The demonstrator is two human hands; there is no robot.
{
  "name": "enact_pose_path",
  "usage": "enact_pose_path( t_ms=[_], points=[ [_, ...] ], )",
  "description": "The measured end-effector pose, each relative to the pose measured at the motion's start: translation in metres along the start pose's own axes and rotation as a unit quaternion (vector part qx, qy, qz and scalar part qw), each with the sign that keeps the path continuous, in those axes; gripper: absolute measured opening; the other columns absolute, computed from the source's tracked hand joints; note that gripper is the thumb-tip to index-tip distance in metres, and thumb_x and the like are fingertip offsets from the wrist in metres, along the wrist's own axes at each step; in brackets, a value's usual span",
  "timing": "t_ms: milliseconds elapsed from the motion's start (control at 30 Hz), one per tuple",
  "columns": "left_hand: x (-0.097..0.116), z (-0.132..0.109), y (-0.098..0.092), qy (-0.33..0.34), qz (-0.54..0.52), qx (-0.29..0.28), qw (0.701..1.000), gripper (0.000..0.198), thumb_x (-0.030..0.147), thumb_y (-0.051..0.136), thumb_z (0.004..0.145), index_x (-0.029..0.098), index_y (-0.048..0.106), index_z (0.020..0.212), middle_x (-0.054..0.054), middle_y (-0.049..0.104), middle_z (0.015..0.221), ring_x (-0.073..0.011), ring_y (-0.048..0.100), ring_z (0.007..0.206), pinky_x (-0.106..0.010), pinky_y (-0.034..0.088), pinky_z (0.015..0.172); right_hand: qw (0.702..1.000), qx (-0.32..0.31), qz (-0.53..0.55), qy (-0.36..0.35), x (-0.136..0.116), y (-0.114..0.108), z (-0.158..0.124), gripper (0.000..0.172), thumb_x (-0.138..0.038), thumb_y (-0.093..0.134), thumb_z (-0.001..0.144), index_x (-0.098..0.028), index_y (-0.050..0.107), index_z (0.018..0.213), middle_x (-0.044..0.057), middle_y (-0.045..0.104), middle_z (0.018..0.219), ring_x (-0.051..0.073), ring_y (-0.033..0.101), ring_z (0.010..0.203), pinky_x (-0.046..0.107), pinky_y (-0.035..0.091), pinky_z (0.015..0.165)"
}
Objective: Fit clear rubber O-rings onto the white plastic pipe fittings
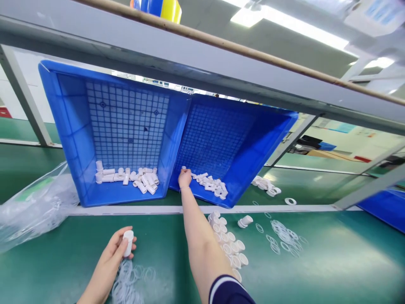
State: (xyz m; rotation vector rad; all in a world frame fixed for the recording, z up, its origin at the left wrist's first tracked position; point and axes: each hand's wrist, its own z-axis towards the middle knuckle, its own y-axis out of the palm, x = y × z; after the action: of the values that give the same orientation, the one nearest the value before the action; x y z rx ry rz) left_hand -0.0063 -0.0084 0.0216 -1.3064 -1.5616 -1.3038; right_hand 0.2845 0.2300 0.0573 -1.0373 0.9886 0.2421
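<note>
A glossy green counter (335, 270), crossed by a pale strip (294, 208), shines toward its right edge; near its far edge, grey posts (24, 95) stand below a long grey shelf (202, 57) with a brown rim (209, 36); beyond, bright strip lights (305, 27) run along a grey ceiling (268, 42)

Near six o'clock, the right arm (198, 236) wears a short navy sleeve (232, 293), white-striped by its hem. Toward seven o'clock, a thin bracelet (184, 187) circles the wrist.
</note>
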Motion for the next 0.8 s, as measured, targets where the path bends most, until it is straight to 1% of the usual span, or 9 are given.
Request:
enact_pose_path(
  t_ms=[67, 167, 233, 333, 400, 533, 633, 700, 800],
  points=[
    [0.003, 0.000, -0.002, 0.011, -0.001, 0.000, 1.000, 0.054, 0.056, 0.066, 0.076, 0.023, 0.056, 0.117, -0.008, 0.065, 0.103, -0.0205, 0.061, 0.089, -0.030, 0.051, 0.076, 0.997, 0.008, 0.072, 0.007, -0.003, -0.004, -0.020, 0.037, -0.032, 0.029, 0.100, -0.011, 0.033, 0.130, 0.021, 0.060, 0.113, 0.022, 0.063, 0.103, 0.036, 0.050, 0.087],
    [0.008, 0.000, -0.003, 0.034, 0.014, 0.005, 0.999, 0.049, 0.051, 0.069, 0.075, 0.021, 0.057, 0.112, -0.008, 0.065, 0.104, -0.0197, 0.062, 0.086, -0.029, 0.052, 0.074, 0.981, -0.019, 0.194, -0.017, -0.006, -0.012, -0.073, 0.045, -0.033, 0.029, 0.099, -0.022, 0.012, 0.139, 0.012, 0.059, 0.116, 0.015, 0.066, 0.100, 0.031, 0.053, 0.082],
    [0.008, 0.001, -0.004, 0.048, 0.042, -0.009, 0.998, 0.049, 0.049, 0.069, 0.075, 0.019, 0.057, 0.112, -0.008, 0.064, 0.103, -0.0198, 0.062, 0.086, -0.030, 0.052, 0.073, 0.934, -0.086, 0.341, -0.060, -0.007, -0.019, -0.118, 0.051, -0.037, 0.040, 0.096, -0.029, 0.013, 0.139, 0.006, 0.060, 0.111, 0.016, 0.066, 0.103, 0.034, 0.053, 0.087],
    [0.003, 0.003, -0.007, 0.068, 0.085, -0.034, 0.993, 0.047, 0.046, 0.068, 0.076, 0.018, 0.056, 0.113, -0.008, 0.063, 0.101, -0.0203, 0.061, 0.088, -0.031, 0.052, 0.074, 0.832, -0.202, 0.503, -0.116, -0.008, -0.031, -0.184, 0.050, -0.038, 0.060, 0.088, -0.028, 0.032, 0.129, 0.004, 0.063, 0.105, 0.020, 0.063, 0.109, 0.042, 0.048, 0.097],
    [-0.001, 0.004, -0.008, 0.080, 0.107, -0.050, 0.990, 0.043, 0.044, 0.066, 0.079, 0.018, 0.057, 0.113, -0.007, 0.063, 0.100, -0.0197, 0.060, 0.088, -0.032, 0.051, 0.075, 0.816, -0.269, 0.494, -0.131, -0.007, -0.034, -0.220, 0.044, -0.036, 0.064, 0.086, -0.027, 0.039, 0.121, 0.005, 0.066, 0.105, 0.021, 0.062, 0.111, 0.043, 0.047, 0.099],
    [-0.005, 0.002, -0.007, 0.106, 0.117, -0.075, 0.985, 0.037, 0.037, 0.065, 0.081, 0.018, 0.058, 0.111, -0.008, 0.065, 0.103, -0.0193, 0.060, 0.090, -0.033, 0.049, 0.082, 0.825, -0.373, 0.376, -0.196, -0.005, -0.028, -0.260, 0.035, -0.033, 0.061, 0.088, -0.025, 0.044, 0.117, 0.008, 0.066, 0.112, 0.021, 0.062, 0.110, 0.042, 0.048, 0.096],
    [-0.004, 0.000, -0.006, 0.117, 0.104, -0.074, 0.985, 0.034, 0.035, 0.066, 0.081, 0.017, 0.059, 0.109, -0.008, 0.065, 0.106, -0.0196, 0.060, 0.095, -0.033, 0.047, 0.086, 0.845, -0.366, 0.297, -0.253, -0.004, -0.026, -0.266, 0.024, -0.030, 0.058, 0.090, -0.023, 0.051, 0.111, 0.010, 0.061, 0.123, 0.020, 0.058, 0.116, 0.042, 0.043, 0.102],
    [-0.002, 0.000, -0.006, 0.116, 0.072, -0.073, 0.988, 0.037, 0.035, 0.067, 0.081, 0.018, 0.058, 0.112, -0.008, 0.065, 0.105, -0.0193, 0.060, 0.095, -0.032, 0.048, 0.084, 0.848, -0.364, 0.273, -0.273, -0.003, -0.029, -0.262, 0.029, -0.030, 0.060, 0.088, -0.023, 0.051, 0.114, 0.010, 0.056, 0.131, 0.021, 0.054, 0.120, 0.041, 0.042, 0.103],
    [0.002, -0.001, -0.007, 0.104, -0.003, -0.054, 0.993, 0.048, 0.036, 0.066, 0.082, 0.021, 0.050, 0.124, -0.006, 0.064, 0.101, -0.0178, 0.061, 0.090, -0.030, 0.051, 0.078, 0.855, -0.378, 0.206, -0.289, 0.001, -0.036, -0.251, 0.027, -0.026, 0.060, 0.088, -0.021, 0.055, 0.114, 0.009, 0.061, 0.117, 0.019, 0.061, 0.104, 0.036, 0.049, 0.090]
  ],
)
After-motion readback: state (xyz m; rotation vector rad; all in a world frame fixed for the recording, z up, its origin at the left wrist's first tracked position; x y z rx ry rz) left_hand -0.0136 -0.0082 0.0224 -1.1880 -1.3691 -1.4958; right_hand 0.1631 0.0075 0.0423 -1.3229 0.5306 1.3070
